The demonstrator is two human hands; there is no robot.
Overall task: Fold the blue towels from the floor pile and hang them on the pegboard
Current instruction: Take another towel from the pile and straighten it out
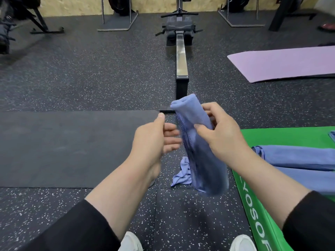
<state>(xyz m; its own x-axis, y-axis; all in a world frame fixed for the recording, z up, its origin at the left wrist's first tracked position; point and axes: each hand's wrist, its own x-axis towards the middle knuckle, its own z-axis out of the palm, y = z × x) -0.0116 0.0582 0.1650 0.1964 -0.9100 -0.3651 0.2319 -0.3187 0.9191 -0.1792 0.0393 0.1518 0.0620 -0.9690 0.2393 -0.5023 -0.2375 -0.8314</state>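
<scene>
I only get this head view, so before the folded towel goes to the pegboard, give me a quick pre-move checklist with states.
1. Right hand grips the folded towel: ok.
2. Left hand on the towel: not ok, open beside it.
3. Fold holding: cannot tell, lower end blurred.
4. Floor pile cleared: not ok, a crumpled blue towel lies on the floor.
5. Pegboard located: cannot tell, not in view.
6. Other folded towels lying on the green mat: ok.
</scene>
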